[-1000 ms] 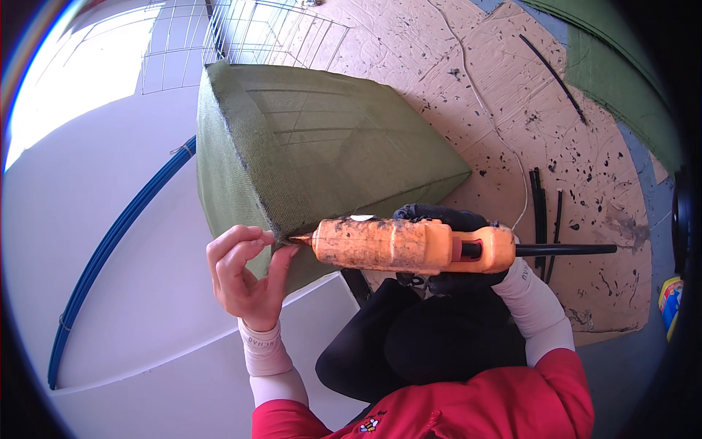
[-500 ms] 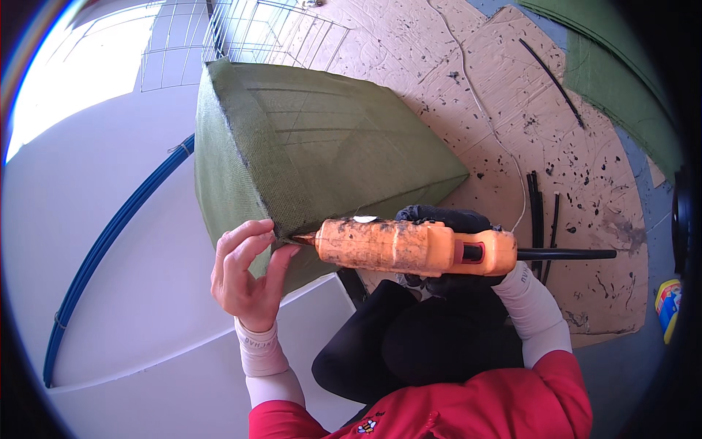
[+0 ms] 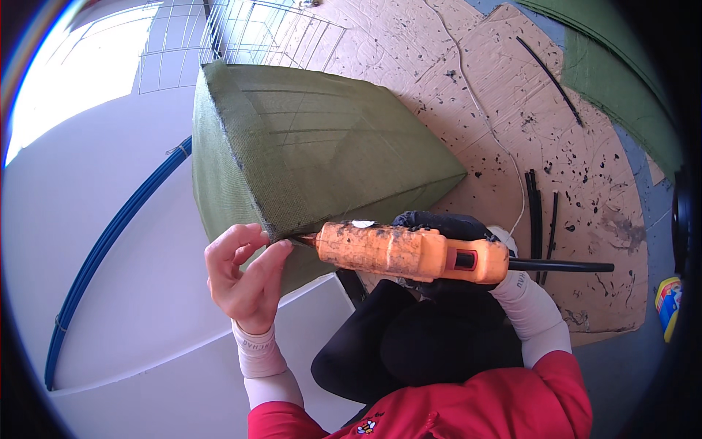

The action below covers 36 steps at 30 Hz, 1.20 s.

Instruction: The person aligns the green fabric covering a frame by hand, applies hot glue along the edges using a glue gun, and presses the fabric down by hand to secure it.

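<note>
Green mesh fabric (image 3: 322,139) is stretched over a wire frame, making a tapered box shape in front of me. My bare left hand (image 3: 248,278) pinches the mesh's edge at the near corner between thumb and fingers. In my right hand (image 3: 446,219), which wears a dark glove, is an orange glue gun (image 3: 376,250) smeared with black. Its nozzle points left and reaches the corner beside my left fingertips; whether it touches the mesh I cannot tell. A black glue stick (image 3: 563,265) sticks out of the gun's back end. The gun hides most of the gloved fingers.
Stained cardboard (image 3: 504,110) covers the floor, with black sticks (image 3: 535,212) and a pale cord (image 3: 475,95) on it. Blue rods (image 3: 110,234) lie bundled at left. A wire grid (image 3: 270,33) stands behind the mesh. More green mesh (image 3: 614,95) lies far right, above a yellow-blue container (image 3: 668,307).
My left fingers have shifted slightly left and drawn closer together at the mesh corner. The glue gun's back end has dipped a little toward me. The mesh box has moved slightly left.
</note>
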Available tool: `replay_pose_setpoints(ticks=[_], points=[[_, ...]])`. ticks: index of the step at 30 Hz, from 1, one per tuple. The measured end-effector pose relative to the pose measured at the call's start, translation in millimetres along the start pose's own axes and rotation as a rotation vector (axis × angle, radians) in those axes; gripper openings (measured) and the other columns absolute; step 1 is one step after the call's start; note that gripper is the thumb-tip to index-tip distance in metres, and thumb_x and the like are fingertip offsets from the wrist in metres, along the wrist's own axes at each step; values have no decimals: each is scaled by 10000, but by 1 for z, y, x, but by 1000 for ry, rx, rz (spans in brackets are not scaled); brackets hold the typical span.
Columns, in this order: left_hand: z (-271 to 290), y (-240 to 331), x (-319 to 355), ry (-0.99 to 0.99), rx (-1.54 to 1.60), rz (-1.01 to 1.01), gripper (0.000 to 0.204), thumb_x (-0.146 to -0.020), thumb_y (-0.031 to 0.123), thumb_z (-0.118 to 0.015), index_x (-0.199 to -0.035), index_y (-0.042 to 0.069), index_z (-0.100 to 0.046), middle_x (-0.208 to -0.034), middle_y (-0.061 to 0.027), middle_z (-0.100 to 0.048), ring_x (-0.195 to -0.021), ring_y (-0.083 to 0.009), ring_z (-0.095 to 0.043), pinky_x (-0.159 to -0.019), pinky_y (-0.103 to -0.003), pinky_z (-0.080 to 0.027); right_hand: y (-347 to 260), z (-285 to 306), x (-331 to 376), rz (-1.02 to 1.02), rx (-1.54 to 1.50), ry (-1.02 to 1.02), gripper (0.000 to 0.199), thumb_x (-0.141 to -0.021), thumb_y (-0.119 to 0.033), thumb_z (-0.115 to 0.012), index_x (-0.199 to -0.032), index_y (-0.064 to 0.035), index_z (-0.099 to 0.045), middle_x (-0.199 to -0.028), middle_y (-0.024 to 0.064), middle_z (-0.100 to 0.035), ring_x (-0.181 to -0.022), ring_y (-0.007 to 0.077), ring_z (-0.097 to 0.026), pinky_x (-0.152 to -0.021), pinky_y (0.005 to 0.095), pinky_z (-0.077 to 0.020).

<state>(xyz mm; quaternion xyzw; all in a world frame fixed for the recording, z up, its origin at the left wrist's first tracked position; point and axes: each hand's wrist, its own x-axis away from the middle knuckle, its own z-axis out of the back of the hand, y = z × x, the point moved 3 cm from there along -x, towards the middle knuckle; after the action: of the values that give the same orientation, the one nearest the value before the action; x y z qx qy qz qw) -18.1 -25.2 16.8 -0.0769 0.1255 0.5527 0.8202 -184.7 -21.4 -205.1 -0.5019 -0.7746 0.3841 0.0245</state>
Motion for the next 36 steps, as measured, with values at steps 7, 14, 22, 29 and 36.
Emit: replay_pose_setpoints(ticks=[7,14,22,29,36], points=[[0,2,2,-60,-47,-73,247,-677,-180,-699,-862,-17,-691,-1090,-147,-505,-880,-196,-588,-686,-278,-570,-3,-1,-1,50,102,15,657,-745,-167,-832,-1310,-61,-514,-1241,91,-600,-1088,210,-614,-961,358,-475],[-1,0,-2,-47,-82,-28,226,-668,-93,-735,-831,62,-714,-1023,-104,-573,-888,-206,-630,-737,-312,-610,-11,0,1,-45,242,31,656,-740,-185,-836,-1302,-63,-519,-1232,91,-603,-1091,210,-612,-953,351,-477],[1,2,-3,-101,-54,-81,234,-695,-185,-683,-867,-26,-666,-1085,-150,-508,-862,-194,-581,-687,-286,-561,-16,0,5,-96,204,65,645,-739,-166,-834,-1293,-59,-520,-1233,88,-598,-1117,202,-599,-968,341,-469],[-1,4,-2,-48,-71,-23,235,-660,-114,-717,-825,53,-706,-1005,-101,-570,-877,-205,-628,-729,-311,-608,-11,2,12,5,131,103,661,-735,-118,-829,-1319,-41,-530,-1283,70,-601,-1177,149,-575,-1032,302,-441],[-2,4,-3,-39,-54,-9,236,-655,-114,-718,-824,49,-705,-1007,-104,-571,-877,-209,-628,-725,-313,-607,6,9,18,-55,41,110,663,-717,-136,-844,-1301,-41,-547,-1255,66,-620,-1151,149,-593,-1027,309,-451]])
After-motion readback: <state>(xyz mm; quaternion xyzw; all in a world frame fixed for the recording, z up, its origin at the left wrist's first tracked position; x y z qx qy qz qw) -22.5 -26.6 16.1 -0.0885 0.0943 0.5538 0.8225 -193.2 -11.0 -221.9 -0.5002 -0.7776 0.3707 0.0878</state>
